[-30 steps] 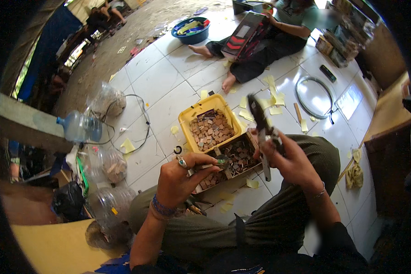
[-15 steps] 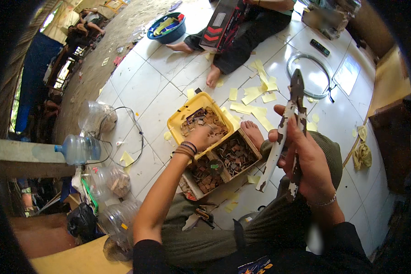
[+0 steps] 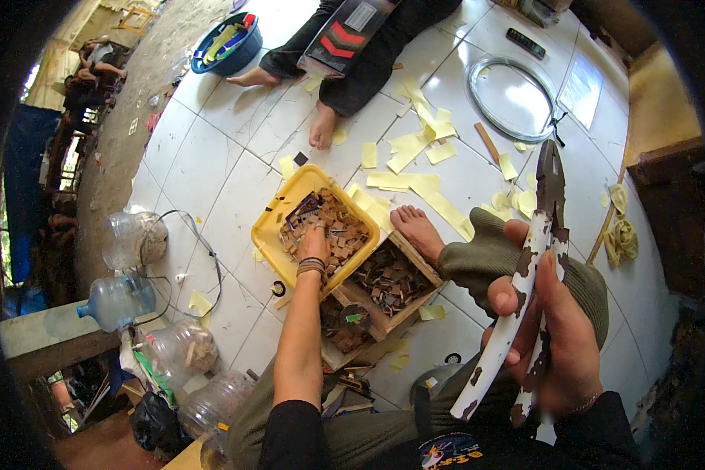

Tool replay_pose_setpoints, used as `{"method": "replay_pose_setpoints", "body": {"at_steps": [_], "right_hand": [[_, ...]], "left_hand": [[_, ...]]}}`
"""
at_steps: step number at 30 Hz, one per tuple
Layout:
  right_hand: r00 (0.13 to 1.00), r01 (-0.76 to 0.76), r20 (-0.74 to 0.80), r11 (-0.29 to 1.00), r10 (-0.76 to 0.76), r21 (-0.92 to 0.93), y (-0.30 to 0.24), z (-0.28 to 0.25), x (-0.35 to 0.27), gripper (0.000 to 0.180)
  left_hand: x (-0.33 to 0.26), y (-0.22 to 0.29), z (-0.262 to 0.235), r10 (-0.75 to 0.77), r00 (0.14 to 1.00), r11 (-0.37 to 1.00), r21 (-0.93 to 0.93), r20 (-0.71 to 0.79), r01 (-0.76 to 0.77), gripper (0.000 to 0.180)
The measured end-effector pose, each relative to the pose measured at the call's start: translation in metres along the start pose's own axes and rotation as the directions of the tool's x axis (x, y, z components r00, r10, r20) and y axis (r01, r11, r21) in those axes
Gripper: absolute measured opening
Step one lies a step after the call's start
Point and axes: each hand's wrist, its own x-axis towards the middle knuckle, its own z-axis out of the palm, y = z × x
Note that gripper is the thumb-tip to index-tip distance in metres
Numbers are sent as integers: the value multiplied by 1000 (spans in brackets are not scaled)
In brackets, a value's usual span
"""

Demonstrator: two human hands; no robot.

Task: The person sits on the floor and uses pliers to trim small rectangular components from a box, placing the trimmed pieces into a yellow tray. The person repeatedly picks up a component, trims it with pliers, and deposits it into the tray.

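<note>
My right hand [image 3: 569,333] is closed round the pliers [image 3: 500,338], whose white handles are chipped to dark brown. Their dark jaws point up and away from me. My left hand [image 3: 314,241] reaches into a yellow plastic basin [image 3: 264,254], down among many small flat brown pieces [image 3: 348,229]. Its fingers are mostly hidden there, so whether they grip a piece cannot be seen. Touching the basin on its near right side is a divided wooden box [image 3: 382,323], with more small brown and dark pieces [image 3: 394,283] in its compartments.
Yellow paper scraps [image 3: 415,188] litter the white tiles. Another person's legs [image 3: 368,74] are at the far side, near a blue basin [image 3: 231,47]. Clear plastic jugs [image 3: 121,299] stand at left; a coil of wire [image 3: 478,98] lies at far right.
The view has shifted, so the basin and box sit further left. My left hand has moved within the pieces. The pliers stay in my right hand, now lower and further right in view.
</note>
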Motion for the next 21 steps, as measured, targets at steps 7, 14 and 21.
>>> {"method": "replay_pose_setpoints", "body": {"at_steps": [7,14,21], "right_hand": [[999,18,33,998,-20,60,4,4,1,59],[983,170,81,981,-163,-88,12,9,1,54],[882,437,393,765,-260,-474,39,8,-3,44]], "left_hand": [[-3,-7,-23,51,999,997,-53,-12,-52,24],[-41,-22,-146,88,995,907,-409,-56,-103,27],[-147,27,-331,31,988,468,-872,-148,-145,42]]}}
